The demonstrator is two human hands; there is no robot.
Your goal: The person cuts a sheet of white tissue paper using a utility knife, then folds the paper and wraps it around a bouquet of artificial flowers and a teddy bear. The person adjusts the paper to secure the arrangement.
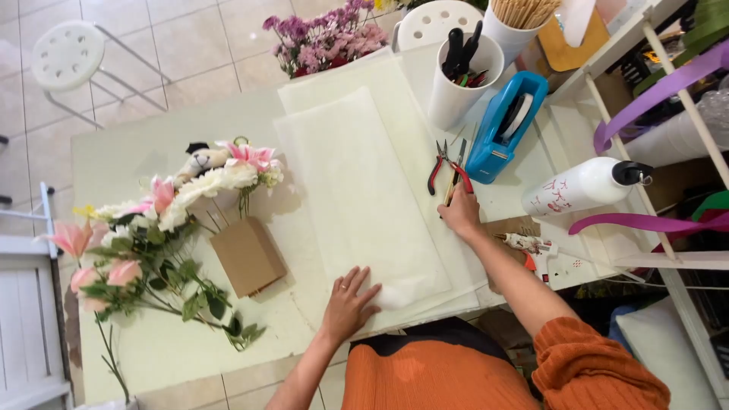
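Blue tape dispenser [505, 125] beside red pliers [439, 165]; my right hand [461, 212] pinches a stick [456, 176], left hand [348, 305] spread flat on white paper [364, 190].

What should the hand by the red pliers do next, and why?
Probably close around the tool and lift it. The right hand already lies on a thin tool beside the red-handled pliers, while the left hand lies flat on the white sheet, holding it in place.

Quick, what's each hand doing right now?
Left hand: open, flat on the white paper.
Right hand: closing on the scissors beside the pliers; whether it grips them cannot be told.
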